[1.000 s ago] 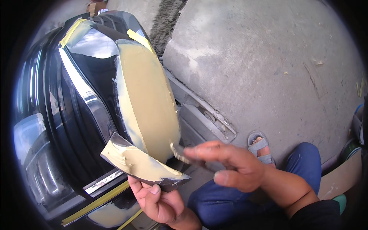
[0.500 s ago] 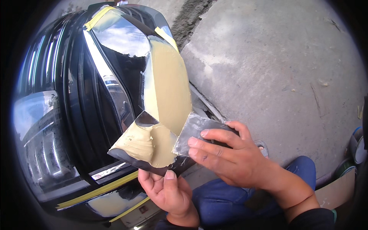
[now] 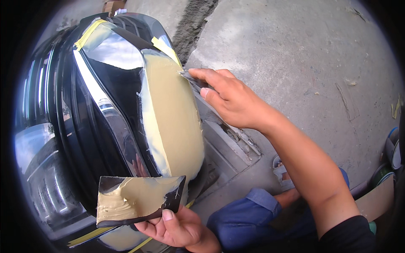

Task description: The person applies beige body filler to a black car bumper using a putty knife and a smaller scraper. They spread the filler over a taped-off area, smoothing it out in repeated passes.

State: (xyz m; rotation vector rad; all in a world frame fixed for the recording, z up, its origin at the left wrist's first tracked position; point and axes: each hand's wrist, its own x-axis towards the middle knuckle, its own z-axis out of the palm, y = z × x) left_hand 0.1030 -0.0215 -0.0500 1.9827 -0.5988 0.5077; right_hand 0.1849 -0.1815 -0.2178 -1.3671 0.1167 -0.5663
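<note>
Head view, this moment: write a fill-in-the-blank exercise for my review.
1. The dark plate, smeared with beige paste, is held in the person's ____.
2. Vertically, the right hand, holding a grey spreader, appears ____ than the plate.
3. The tape strips on the dark bodywork are coloured ____.
Missing words: left hand; higher; yellow.

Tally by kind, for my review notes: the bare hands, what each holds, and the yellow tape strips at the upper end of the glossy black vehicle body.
Bare hands: 2 (left hand, right hand)
Dark rectangular board smeared with beige paste: 1
Thin flat grey spreader: 1
Yellow tape strips: 2 (left strip, right strip)
Total: 6
</note>
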